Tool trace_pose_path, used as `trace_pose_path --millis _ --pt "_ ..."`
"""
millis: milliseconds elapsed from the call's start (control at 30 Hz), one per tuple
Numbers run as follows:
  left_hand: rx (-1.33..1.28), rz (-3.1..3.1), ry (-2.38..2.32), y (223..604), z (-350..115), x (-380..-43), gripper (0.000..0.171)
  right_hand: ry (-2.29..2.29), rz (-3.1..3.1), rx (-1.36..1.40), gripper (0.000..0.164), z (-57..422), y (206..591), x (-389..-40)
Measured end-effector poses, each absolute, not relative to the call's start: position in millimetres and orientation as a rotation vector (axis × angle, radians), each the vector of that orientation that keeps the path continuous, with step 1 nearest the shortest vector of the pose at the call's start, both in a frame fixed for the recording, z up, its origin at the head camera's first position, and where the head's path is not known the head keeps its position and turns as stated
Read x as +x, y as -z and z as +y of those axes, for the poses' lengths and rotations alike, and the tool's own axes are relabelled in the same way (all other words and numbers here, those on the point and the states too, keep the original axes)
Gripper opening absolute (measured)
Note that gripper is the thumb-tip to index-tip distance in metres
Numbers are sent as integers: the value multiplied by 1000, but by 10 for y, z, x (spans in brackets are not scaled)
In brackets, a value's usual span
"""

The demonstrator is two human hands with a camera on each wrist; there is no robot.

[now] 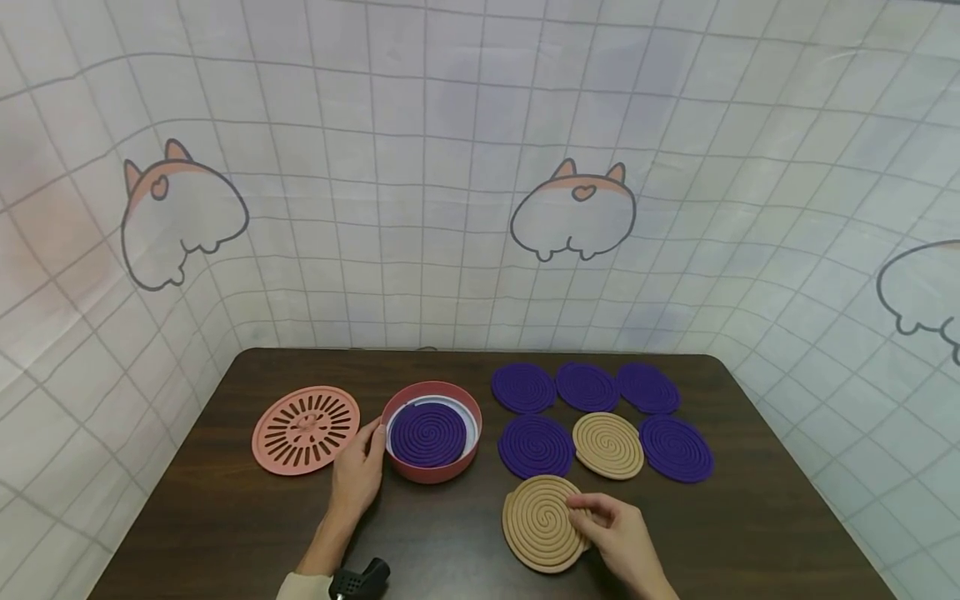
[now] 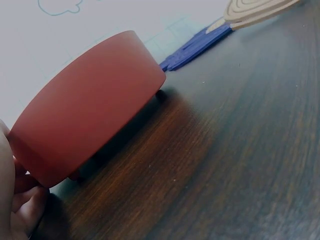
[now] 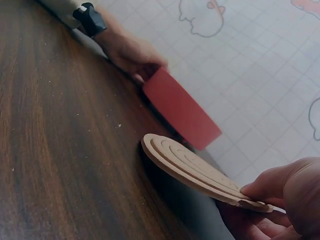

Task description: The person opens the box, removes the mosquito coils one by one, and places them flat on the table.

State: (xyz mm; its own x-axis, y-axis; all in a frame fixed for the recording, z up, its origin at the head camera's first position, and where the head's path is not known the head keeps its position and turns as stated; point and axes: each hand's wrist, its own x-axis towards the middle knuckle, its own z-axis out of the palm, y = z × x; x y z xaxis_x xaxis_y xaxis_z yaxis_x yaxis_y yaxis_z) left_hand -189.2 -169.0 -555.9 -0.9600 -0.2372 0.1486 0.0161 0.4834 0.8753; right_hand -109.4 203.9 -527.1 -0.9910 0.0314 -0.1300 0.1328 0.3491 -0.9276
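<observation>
My left hand point(image 1: 358, 471) grips the left side of a round red mosquito coil holder point(image 1: 429, 476), thumb near its rim and fingers at its lower edge in the left wrist view. Inside the holder, on a white lining, lies a purple mosquito coil point(image 1: 427, 435). My right hand point(image 1: 618, 533) pinches the right edge of a tan mosquito coil point(image 1: 546, 523) between thumb and fingers. Seen from the right wrist, this tan coil point(image 3: 187, 165) looks like two flat layers stacked together, tilted over the dark table.
A pink slotted lid point(image 1: 287, 452) lies left of the holder. To the right, two rows of coils are laid out: several purple coils point(image 1: 536, 447) and one tan coil point(image 1: 608, 446). A white grid-patterned curtain point(image 1: 450, 275) hangs behind the table point(image 1: 442, 533).
</observation>
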Motion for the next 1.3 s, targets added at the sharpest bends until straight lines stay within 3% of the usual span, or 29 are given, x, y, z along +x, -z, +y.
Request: trace_pose_path --millis 500,900,1300 --pt "183 -2476 1433 5587 -1698 -1903 51 1690 2496 109 26 2078 5310 -1104" --pt "202 -2494 1439 5560 -1688 -1900 50 1457 2755 162 10 2050 5275 -1099" --pt "198 -2494 1434 5574 -1690 -1904 50 1361 2866 112 16 2022 5266 -1069"
